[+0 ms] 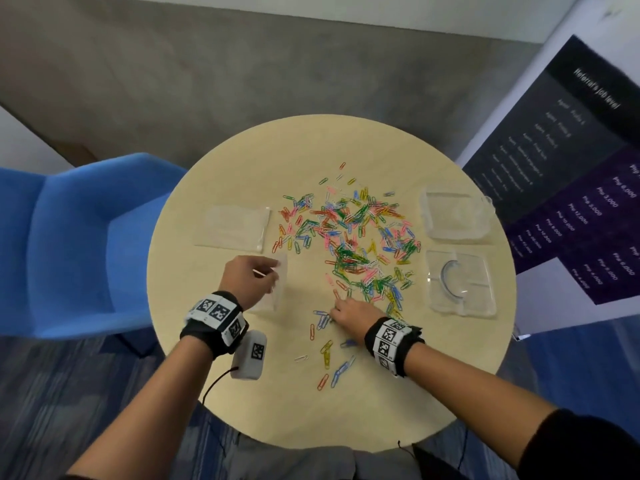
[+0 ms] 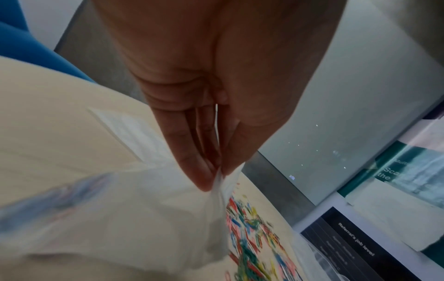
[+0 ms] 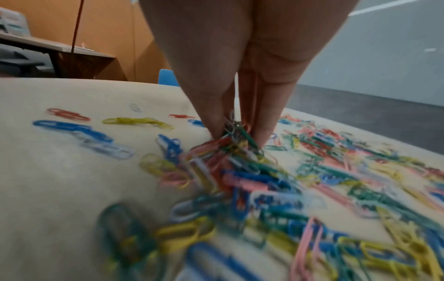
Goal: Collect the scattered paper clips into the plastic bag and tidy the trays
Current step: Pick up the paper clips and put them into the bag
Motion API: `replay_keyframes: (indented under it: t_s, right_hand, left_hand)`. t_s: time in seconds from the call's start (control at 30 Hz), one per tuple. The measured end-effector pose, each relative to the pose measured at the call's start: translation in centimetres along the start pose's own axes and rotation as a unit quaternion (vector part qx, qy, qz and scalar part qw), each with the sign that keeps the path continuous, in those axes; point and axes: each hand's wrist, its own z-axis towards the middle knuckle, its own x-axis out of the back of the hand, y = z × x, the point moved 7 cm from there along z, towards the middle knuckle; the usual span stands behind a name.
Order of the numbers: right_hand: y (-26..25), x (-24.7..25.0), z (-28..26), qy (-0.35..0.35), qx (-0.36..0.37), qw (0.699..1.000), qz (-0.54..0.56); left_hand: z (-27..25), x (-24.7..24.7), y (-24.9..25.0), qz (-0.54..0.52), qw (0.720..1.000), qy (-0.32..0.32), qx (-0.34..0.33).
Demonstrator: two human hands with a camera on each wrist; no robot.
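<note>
- On the round pale counter (image 1: 346, 410): a wide scatter of coloured paper clips (image 1: 349, 237), densest at the middle, thinning toward the near edge.
- Left hand (image 1: 251, 275): raised just above the counter, left of the scatter. Fingertips (image 2: 204, 176) and thumb pinch the top edge of a clear plastic bag (image 1: 277, 289); the bag hangs down from the pinch, its lower end at the counter. Left wrist view shows the film bunched between the fingers, the clips beyond it.
- Right hand (image 1: 356, 315): down at the near edge of the dense patch, fingers drawn together. Right wrist view shows thumb and fingers closed on a small bunch of mixed clips (image 3: 233, 136) where they meet the counter; more clips lie heaped just below, blurred.
- Loose clips, mostly blue, yellow and red, lie between the two wrists near the front edge.
- Second flat clear bag (image 1: 233, 225): lying on the counter, left of the scatter, beyond the left hand.
- Two clear plastic trays on the right side, apart from the clips: far tray (image 1: 453, 216) and near tray (image 1: 460, 282), one behind the other. Near tray shows dividers and a curved bluish piece inside; what it is, cannot tell.
- Blue armchair (image 1: 69, 244) stands left of the counter; dark printed banner (image 1: 571, 168) to the right.
- Both wrists carry black bands with printed square markers.
</note>
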Motion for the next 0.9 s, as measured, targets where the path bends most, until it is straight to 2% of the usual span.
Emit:
replay_keyframes:
  t_s: [0.07, 0.13, 0.17, 0.2, 0.23, 0.27, 0.3, 0.37, 0.4, 0.43, 0.47, 0.5, 0.57, 0.67, 0.83, 0.9]
  right_hand:
    - [0.5, 0.6, 0.1, 0.009, -0.015, 1.000, 0.026]
    - [2.1, 1.1, 0.0, 0.037, -0.069, 0.990, 0.115]
    - [3.5, 1.3, -0.3, 0.065, -0.117, 0.972, 0.195]
    - [5.0, 1.3, -0.8, 0.102, -0.172, 0.935, 0.293]
    - [6.3, 1.2, -1.6, 0.140, -0.223, 0.881, 0.394]
    - [7.4, 0.9, -2.4, 0.175, -0.255, 0.810, 0.499]
    - [7.8, 0.6, -2.8, 0.191, -0.268, 0.720, 0.611]
    - [6.8, 0.9, -2.9, 0.184, -0.231, 0.513, 0.806]
    - [6.2, 1.4, -2.7, 0.182, -0.211, 0.442, 0.853]
    - [5.6, 2.0, -2.3, 0.181, -0.198, 0.405, 0.874]
    - [5.0, 2.4, -1.7, 0.178, -0.190, 0.390, 0.883]
    - [4.5, 2.6, -1.2, 0.176, -0.190, 0.388, 0.885]
    - [3.6, 2.3, -0.4, 0.168, -0.210, 0.400, 0.876]
    - [3.1, 1.8, 0.3, 0.146, -0.233, 0.441, 0.854]
    - [3.0, 2.6, 0.4, 0.113, -0.197, 0.447, 0.865]
    - [2.6, 2.7, 0.2, 0.081, -0.195, 0.462, 0.861]
  left_hand:
    - [0.1, -1.5, 0.0, -0.015, 1.000, -0.018, 0.012]
    - [0.2, -2.8, 0.0, -0.039, 0.998, -0.030, 0.030]
    - [0.3, -3.4, 0.1, -0.047, 0.998, -0.034, 0.036]
    - [0.2, -3.9, 0.2, -0.054, 0.997, -0.039, 0.041]
    - [0.1, -4.4, 0.3, -0.060, 0.996, -0.042, 0.044]
    - [0.1, -4.8, 0.6, -0.062, 0.996, -0.044, 0.046]
    - [0.0, -5.2, 0.8, -0.061, 0.996, -0.045, 0.045]
    - [-0.1, -6.0, 1.3, -0.052, 0.997, -0.045, 0.040]
    - [-0.2, -6.4, 1.5, -0.047, 0.997, -0.046, 0.038]
    - [-0.3, -6.8, 1.8, -0.044, 0.997, -0.047, 0.033]
    - [-0.4, -7.2, 2.1, -0.040, 0.998, -0.049, 0.028]
    - [-0.5, -7.5, 2.5, -0.035, 0.998, -0.052, 0.022]
    - [-0.7, -7.9, 3.3, -0.020, 0.998, -0.054, 0.006]
    - [-0.9, -8.2, 3.8, 0.011, 0.999, -0.051, -0.014]
    - [-1.0, -8.1, 4.6, 0.047, 0.995, -0.068, -0.061]
    - [-0.9, -8.2, 5.2, 0.066, 0.991, -0.081, -0.087]
